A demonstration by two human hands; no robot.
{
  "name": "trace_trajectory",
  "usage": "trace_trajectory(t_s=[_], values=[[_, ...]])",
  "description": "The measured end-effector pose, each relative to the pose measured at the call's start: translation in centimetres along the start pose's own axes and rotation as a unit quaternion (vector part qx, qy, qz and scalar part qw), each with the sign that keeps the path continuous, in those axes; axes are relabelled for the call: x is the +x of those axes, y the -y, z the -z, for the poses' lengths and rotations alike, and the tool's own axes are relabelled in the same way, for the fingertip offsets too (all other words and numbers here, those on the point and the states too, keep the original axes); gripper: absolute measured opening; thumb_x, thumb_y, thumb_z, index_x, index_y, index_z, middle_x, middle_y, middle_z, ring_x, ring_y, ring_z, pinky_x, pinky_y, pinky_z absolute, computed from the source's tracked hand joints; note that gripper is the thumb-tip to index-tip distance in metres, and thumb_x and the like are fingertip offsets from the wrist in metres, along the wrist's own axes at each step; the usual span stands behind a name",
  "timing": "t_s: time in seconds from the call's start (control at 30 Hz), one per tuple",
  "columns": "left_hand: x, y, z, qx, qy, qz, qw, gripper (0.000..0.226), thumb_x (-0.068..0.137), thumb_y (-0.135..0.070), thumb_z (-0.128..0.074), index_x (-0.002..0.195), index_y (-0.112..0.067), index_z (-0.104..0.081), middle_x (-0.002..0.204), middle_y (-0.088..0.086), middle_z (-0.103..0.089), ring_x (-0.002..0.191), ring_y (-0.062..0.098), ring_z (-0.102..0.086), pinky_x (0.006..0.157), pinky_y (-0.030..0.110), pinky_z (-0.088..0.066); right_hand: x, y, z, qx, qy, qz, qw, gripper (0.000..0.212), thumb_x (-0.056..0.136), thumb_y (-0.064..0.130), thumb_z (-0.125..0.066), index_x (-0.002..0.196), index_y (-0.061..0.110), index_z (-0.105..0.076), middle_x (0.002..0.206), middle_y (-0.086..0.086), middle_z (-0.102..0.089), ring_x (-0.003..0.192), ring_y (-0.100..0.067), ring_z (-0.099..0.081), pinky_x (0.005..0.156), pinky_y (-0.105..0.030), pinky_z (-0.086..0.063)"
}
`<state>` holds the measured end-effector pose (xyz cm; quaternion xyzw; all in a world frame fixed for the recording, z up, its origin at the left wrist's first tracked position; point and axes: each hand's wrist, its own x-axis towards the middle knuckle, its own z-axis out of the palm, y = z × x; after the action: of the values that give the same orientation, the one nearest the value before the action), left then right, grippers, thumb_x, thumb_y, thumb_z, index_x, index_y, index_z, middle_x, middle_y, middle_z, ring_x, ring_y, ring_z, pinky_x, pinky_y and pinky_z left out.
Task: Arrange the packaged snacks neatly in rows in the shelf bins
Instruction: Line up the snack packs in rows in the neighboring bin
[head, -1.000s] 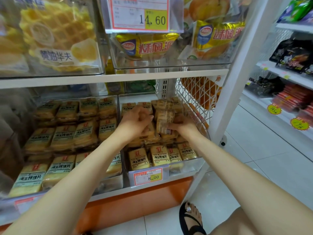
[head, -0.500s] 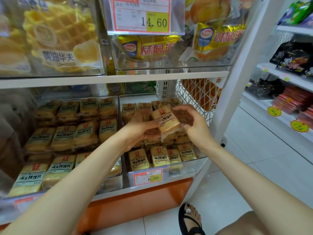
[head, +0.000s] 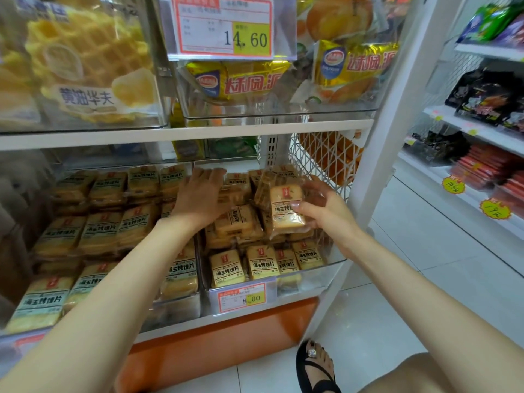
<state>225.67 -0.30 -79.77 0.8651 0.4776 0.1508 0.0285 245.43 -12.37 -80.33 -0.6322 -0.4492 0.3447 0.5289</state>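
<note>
Clearly, the right hand [head: 326, 214] is clamped on one snack packet [head: 286, 212]: the thumb lies across the printed face and the fingers curl behind it. It holds the packet tilted above the middle of the right bin [head: 312, 279], just over the packets stacked there. The left hand [head: 198, 197] is spread palm down, its fingers straight and a little blurred. It rests on the stacked packets [head: 235, 219] towards the back of the same bin and grips nothing.

Every packet in the two lower bins carries the same black print, 海玉烤馍片, under a small red mark. A price tag [head: 242, 297] on the front of the right bin reads 8.00. On the shelf above, a larger tag [head: 224, 29] reads 14.60. Beside it a waffle bag [head: 85, 63] is marked 黄油华夫, and yellow packs [head: 235, 79] bear red lettering that looks like 达利园.派. Round yellow tags [head: 453, 185] on the neighbouring shelf are handwritten and hard to read.

Four packets stand in the front row of the right bin. In the left bin [head: 170, 307] the back row shows four packets, and the rows nearer are partly hidden by the left arm. Two of the yellow packs are in view. One foot in a black sandal [head: 314, 370] shows on the tiled floor.
</note>
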Motion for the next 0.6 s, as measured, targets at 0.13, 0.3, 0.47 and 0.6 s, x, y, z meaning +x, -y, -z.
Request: trace_trajectory(t_s=[0.13, 0.3, 0.47, 0.6], values=[[0.4, 0.7, -1.3, 0.048, 0.0, -0.013, 0.999, 0.052, 0.088, -0.034, -0.058, 0.134, -0.017, -0.043, 0.133, 0.009, -0.046, 0.128, 0.029, -0.034, 0.105, 0.042, -0.025, -0.2, -0.3, 0.3, -0.051, -0.02, -0.022, 0.998, 0.051, 0.083, 0.012, -0.067, 0.129, 0.02, -0.047, 0.118, -0.003, -0.064, 0.101, -0.021, -0.064, 0.086, -0.044, -0.054], [0.2, 1.3, -0.6, -0.062, -0.135, -0.013, 0.989, 0.035, 0.082, -0.029, -0.066, 0.115, -0.016, -0.062, 0.116, 0.01, -0.055, 0.116, 0.034, -0.039, 0.093, 0.039, -0.029, -0.5, 0.1, 0.8, -0.053, -0.007, -0.051, 0.997, 0.049, 0.087, 0.011, -0.061, 0.134, 0.012, -0.045, 0.117, -0.005, -0.063, 0.1, -0.021, -0.064, 0.088, -0.04, -0.053], [-1.1, 0.7, 2.0, -0.182, -0.224, 0.015, 0.957, 0.038, 0.081, -0.026, -0.069, 0.117, -0.021, -0.06, 0.12, 0.004, -0.053, 0.108, 0.024, -0.051, 0.081, 0.03, -0.039, -1.2, 0.8, 0.3, -0.21, -0.039, 0.017, 0.977, 0.043, 0.086, 0.019, -0.065, 0.127, 0.017, -0.054, 0.116, -0.001, -0.062, 0.105, -0.016, -0.058, 0.088, -0.029, -0.049], [-2.4, 0.7, 2.4, -0.232, -0.202, 0.015, 0.951, 0.035, 0.085, -0.027, -0.065, 0.118, -0.027, -0.054, 0.119, 0.0, -0.06, 0.094, 0.024, -0.063, 0.077, 0.034, -0.052, -1.5, 0.8, -0.4, -0.411, -0.017, -0.008, 0.912, 0.037, 0.086, 0.031, -0.064, 0.12, 0.018, -0.056, 0.107, 0.002, -0.061, 0.091, -0.016, -0.056, 0.073, -0.026, -0.048]])
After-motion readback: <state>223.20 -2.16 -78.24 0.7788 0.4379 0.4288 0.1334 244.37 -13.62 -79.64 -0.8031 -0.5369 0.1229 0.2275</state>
